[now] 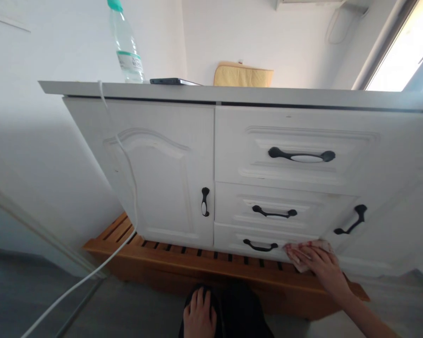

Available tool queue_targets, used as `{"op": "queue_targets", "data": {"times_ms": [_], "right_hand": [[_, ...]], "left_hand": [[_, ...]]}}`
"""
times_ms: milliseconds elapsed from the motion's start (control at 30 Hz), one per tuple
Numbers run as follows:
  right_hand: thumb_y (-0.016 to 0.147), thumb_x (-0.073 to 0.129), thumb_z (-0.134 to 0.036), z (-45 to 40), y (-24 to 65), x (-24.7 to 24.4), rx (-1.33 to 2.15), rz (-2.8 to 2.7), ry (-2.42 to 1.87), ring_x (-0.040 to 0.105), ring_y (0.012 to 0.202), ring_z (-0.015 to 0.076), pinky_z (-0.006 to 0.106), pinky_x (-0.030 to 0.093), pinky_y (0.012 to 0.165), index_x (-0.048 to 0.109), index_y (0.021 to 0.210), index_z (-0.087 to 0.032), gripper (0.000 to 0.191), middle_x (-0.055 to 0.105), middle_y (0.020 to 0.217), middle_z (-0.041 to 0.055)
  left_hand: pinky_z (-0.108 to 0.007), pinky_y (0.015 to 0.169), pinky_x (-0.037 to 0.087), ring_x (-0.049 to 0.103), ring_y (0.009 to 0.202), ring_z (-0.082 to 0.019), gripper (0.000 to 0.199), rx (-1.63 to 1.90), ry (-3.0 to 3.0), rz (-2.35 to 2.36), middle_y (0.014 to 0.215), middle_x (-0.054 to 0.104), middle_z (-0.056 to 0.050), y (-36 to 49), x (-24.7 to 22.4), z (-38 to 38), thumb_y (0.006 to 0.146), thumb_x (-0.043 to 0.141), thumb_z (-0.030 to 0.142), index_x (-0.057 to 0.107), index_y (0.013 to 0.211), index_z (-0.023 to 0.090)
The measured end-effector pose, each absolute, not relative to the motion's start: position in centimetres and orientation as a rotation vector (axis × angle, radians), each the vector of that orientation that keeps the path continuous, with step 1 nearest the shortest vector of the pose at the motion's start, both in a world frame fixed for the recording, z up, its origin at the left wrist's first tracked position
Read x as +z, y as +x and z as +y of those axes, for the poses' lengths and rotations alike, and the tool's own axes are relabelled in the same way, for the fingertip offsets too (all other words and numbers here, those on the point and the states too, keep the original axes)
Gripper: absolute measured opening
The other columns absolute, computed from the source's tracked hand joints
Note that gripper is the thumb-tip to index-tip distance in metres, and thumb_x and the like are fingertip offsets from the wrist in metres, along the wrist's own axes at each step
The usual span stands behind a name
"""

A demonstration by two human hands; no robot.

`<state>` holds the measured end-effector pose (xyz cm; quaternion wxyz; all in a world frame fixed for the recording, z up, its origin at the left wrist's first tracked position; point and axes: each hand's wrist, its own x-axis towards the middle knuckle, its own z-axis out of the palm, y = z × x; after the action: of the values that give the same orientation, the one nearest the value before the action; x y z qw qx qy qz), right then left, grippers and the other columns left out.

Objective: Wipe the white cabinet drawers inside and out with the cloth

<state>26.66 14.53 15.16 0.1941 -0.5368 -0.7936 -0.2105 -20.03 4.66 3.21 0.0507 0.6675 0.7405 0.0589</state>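
Observation:
My right hand (324, 270) presses a white cloth with red markings (295, 257) against the lower right of the bottom drawer (229, 235), just above the wooden slatted bench (183, 263). Part of the cloth is hidden under my fingers. My left hand (199, 314) lies on my dark-clothed knee, its fingers stretched out and holding nothing. The white cabinet (155, 178) in front of me has a door on the left, three stacked drawers in the middle and another door on the right, with dark handles. Nearest the cloth is the bottom drawer's handle (261, 246).
On the cabinet top (285, 94) stand a clear bottle with a green cap (127, 51) and a dark phone (165, 81) lying flat. A white cable (134, 188) hangs over the left door down to the floor. Behind is a yellow padded cloth (243, 75).

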Motion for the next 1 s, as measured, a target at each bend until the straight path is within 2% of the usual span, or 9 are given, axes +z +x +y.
{"op": "queue_targets", "data": {"times_ms": [167, 233, 333, 433, 533, 667, 800, 900, 1000], "right_hand": [[0.078, 0.047, -0.005, 12.2, 24.3, 13.3, -0.309, -2.155, -1.451, 0.07, 0.09, 0.0222, 0.036, 0.059, 0.076, 0.08, 0.111, -0.033, 0.055, 0.076, 0.104, 0.006], [0.08, 0.045, -0.003, 12.3, 18.8, 15.2, -0.233, -2.181, -1.317, 0.069, 0.101, 0.0222, 0.036, 0.059, 0.082, 0.075, 0.125, -0.033, 0.061, 0.073, 0.116, 0.0063], [0.092, 0.045, -0.005, 14.2, 8.8, 20.0, -0.381, -2.177, -1.189, 0.063, 0.115, 0.0245, 0.041, 0.054, 0.095, 0.058, 0.147, -0.038, 0.065, 0.067, 0.134, 0.007], [0.097, 0.054, -0.012, 17.9, 0.5, 22.8, -0.56, -2.045, -1.095, 0.059, 0.119, 0.0264, 0.045, 0.045, 0.104, 0.054, 0.149, -0.041, 0.06, 0.067, 0.132, 0.007], [0.098, 0.054, -0.014, 21.2, -4.2, 20.8, -0.562, -2.085, -1.077, 0.061, 0.108, 0.0252, 0.044, 0.045, 0.098, 0.056, 0.148, -0.038, 0.056, 0.072, 0.121, 0.0068], [0.097, 0.057, -0.016, 22.5, -5.8, 13.6, -0.457, -2.277, -1.023, 0.062, 0.106, 0.023, 0.038, 0.048, 0.084, 0.061, 0.142, -0.032, 0.047, 0.075, 0.12, 0.0034], [0.094, 0.061, -0.013, 21.2, -5.5, 9.4, -0.409, -2.435, -1.003, 0.064, 0.096, 0.0209, 0.035, 0.05, 0.078, 0.073, 0.117, -0.026, 0.029, 0.077, 0.107, 0.0019], [0.095, 0.064, -0.02, 20.1, -6.5, 9.9, -0.387, -2.468, -1.006, 0.064, 0.098, 0.0204, 0.035, 0.051, 0.084, 0.075, 0.096, -0.028, 0.013, 0.076, 0.099, -0.002], [0.102, 0.056, -0.031, 20.4, -8.5, 11.6, -0.355, -2.52, -0.929, 0.061, 0.115, 0.0171, 0.034, 0.049, 0.098, 0.073, 0.107, -0.034, 0.018, 0.074, 0.118, -0.0089]], "left_hand": [[-0.043, 0.111, 0.04, 0.049, 0.143, -0.026, 0.049, 0.177, 2.006, 2.254, 0.152, 0.059, -0.005, -19.2, 3.7, 4.7, 0.092, 0.046, 0.023, 0.063, 0.138, 0.029], [-0.044, 0.111, 0.04, 0.049, 0.143, -0.026, 0.05, 0.199, 2.006, 2.252, 0.152, 0.058, -0.006, -19.0, 3.8, 4.6, 0.092, 0.046, 0.023, 0.063, 0.138, 0.028], [-0.046, 0.112, 0.039, 0.047, 0.144, -0.027, 0.05, 0.232, 2.004, 2.241, 0.153, 0.057, -0.006, -19.2, 3.8, 4.5, 0.093, 0.044, 0.023, 0.062, 0.139, 0.029], [-0.047, 0.111, 0.04, 0.046, 0.145, -0.028, 0.049, 0.247, 1.972, 2.211, 0.153, 0.057, -0.006, -19.5, 3.4, 4.3, 0.093, 0.045, 0.026, 0.061, 0.139, 0.029], [-0.046, 0.111, 0.041, 0.048, 0.143, -0.028, 0.047, 0.304, 1.951, 2.222, 0.152, 0.058, -0.006, -20.0, 2.6, 4.2, 0.093, 0.049, 0.029, 0.063, 0.138, 0.029], [-0.045, 0.106, 0.047, 0.055, 0.137, -0.03, 0.044, 0.43, 1.946, 2.249, 0.146, 0.063, -0.007, -20.5, 1.4, 4.5, 0.089, 0.061, 0.038, 0.069, 0.131, 0.031], [-0.047, 0.101, 0.05, 0.058, 0.135, -0.032, 0.046, 0.418, 1.972, 2.272, 0.144, 0.065, -0.007, -20.8, 0.3, 5.0, 0.085, 0.064, 0.042, 0.07, 0.128, 0.03], [-0.048, 0.098, 0.051, 0.058, 0.135, -0.033, 0.047, 0.3, 2.061, 2.286, 0.145, 0.064, -0.01, -20.8, -0.1, 5.3, 0.088, 0.057, 0.038, 0.068, 0.132, 0.025], [-0.047, 0.096, 0.052, 0.058, 0.135, -0.033, 0.048, 0.226, 2.122, 2.292, 0.146, 0.063, -0.011, -20.5, -0.2, 5.5, 0.09, 0.052, 0.035, 0.067, 0.134, 0.024]]}}
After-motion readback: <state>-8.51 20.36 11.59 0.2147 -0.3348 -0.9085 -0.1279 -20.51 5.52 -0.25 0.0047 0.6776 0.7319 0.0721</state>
